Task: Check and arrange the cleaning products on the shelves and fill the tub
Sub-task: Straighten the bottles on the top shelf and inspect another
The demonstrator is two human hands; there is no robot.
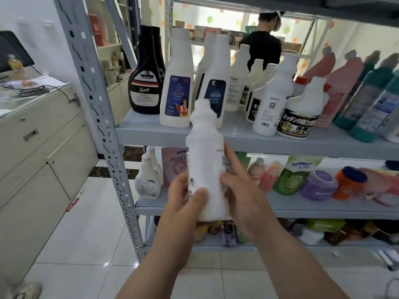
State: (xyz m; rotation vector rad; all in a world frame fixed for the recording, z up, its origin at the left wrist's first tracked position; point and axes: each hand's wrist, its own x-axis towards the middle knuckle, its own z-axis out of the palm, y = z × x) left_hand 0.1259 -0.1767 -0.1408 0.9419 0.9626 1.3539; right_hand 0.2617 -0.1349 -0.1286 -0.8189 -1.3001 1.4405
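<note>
You've got the white bottle [205, 160] upright in mid-air, just in front of the upper shelf [237, 138]. Your hands are both clamped on it: left hand [183, 203] wraps the lower body, right hand [239, 190] grips the other side. Looks like you're mid-check. The row up there, black Sam bottle [145, 83] included, stands fairly tidy and the lower shelves look messier. No tub in sight, so I reckon filling isn't done yet.
</note>
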